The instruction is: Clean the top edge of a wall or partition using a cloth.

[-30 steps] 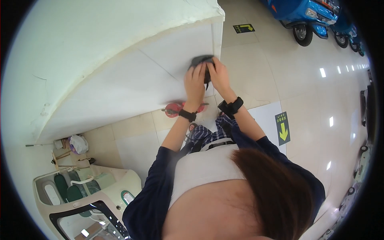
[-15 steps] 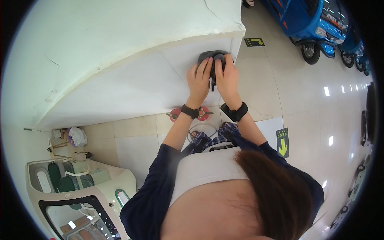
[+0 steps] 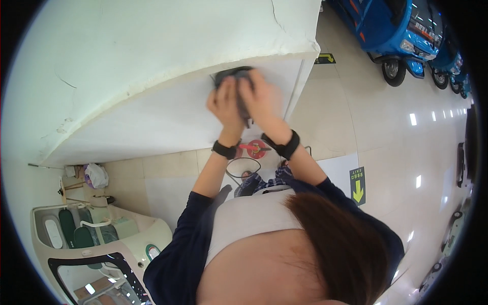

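Note:
A dark grey folded cloth [image 3: 227,74] is pressed against the smooth white lower part of the wall [image 3: 168,114], just under the ledge. My left hand [image 3: 223,105] holds its left side, fingers bent over it. On the other side my right hand [image 3: 263,101] grips the same cloth, close beside the left. Both hands are blurred by motion, and the cloth's underside is hidden. A loose end of the cloth hangs down between my wrists, each of which wears a black band.
Red fire extinguishers [image 3: 256,149] with a black hose stand on the floor below my hands. A cream vehicle [image 3: 127,234] is at the lower left. Blue vehicles [image 3: 401,46] are parked at the upper right. A floor sign with a yellow arrow [image 3: 358,187] lies to the right.
Both hands and the cloth have slid left along the wall, away from its right-hand corner. The grip stays on the cloth. More of the extinguishers shows below.

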A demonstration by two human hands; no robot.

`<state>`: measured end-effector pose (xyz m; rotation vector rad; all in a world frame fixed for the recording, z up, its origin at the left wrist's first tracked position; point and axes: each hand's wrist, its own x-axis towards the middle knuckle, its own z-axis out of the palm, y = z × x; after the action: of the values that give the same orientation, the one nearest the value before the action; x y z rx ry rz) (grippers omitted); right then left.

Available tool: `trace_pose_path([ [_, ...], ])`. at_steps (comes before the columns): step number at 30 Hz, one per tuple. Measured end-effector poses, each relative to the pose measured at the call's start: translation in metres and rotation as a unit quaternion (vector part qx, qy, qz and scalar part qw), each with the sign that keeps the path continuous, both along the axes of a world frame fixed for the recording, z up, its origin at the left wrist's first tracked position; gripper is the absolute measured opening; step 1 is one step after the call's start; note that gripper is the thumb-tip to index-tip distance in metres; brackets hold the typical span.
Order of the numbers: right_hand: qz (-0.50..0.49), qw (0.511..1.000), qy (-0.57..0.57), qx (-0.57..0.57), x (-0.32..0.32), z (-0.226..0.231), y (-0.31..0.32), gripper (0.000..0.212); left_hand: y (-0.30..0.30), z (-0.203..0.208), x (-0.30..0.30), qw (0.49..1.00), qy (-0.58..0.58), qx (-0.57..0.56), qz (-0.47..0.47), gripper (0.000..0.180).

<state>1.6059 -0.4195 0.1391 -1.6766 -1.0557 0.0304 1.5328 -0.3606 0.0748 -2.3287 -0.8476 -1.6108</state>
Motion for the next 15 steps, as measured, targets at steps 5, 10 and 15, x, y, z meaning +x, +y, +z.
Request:
trace_pose_path([
  [5,-0.069,0.991,0.102,0.052,0.058,-0.005,-0.046,0.016,-0.034,0.019,0.057,0.99,0.07,0.015,-0.118,0.042],
  [10,-0.114,0.988,0.089,0.052,0.055,0.0,-0.046,0.017,-0.034,0.025,0.058,0.984,0.072,-0.002,-0.164,0.042],
  [15,-0.127,0.989,-0.061,-0.042,0.009,0.004,-0.014,0.016,-0.002,0.014,0.01,0.995,0.059,0.051,-0.06,0.039],
])
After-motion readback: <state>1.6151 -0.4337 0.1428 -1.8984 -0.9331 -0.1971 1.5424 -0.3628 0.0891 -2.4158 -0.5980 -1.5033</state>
